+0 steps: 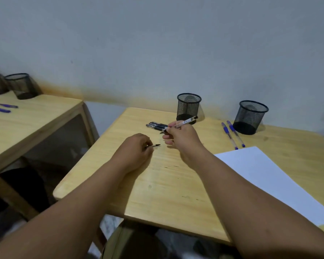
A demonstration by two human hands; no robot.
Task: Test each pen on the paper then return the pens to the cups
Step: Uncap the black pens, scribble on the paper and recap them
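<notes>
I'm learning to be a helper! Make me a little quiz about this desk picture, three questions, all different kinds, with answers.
1. True or false: the right hand holds a pen.
2. How many blue pens lie beside the right mesh cup?
3. The black pen cap is held by: A) the left hand B) the left mesh cup C) the paper

Key: 1 true; 2 two; 3 A

The right hand [178, 139] hides part of the black pens [156, 126]; the paper [266, 176] runs off the right edge.
</notes>
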